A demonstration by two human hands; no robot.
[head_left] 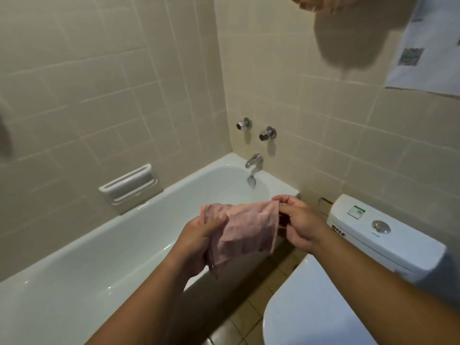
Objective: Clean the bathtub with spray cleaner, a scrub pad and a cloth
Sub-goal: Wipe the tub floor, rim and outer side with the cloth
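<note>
Head view. Two hands, apart, both clamped on one soft pink ribbed fabric cloth (245, 232): left hand (199, 245) bunching its lower-left part, right hand (301, 227) pinching its upper-right corner. Cloth spread between them, above the near rim of one glossy white bathtub (82, 275). Two faceted chrome tap handles (244, 125) and one curved chrome spout (254, 161) on the end wall. One white ceramic soap recess (130, 186). One white toilet cistern (373, 235) with a round button. Beige glazed wall tiles (74, 95); brown floor tiles (258, 302).
</note>
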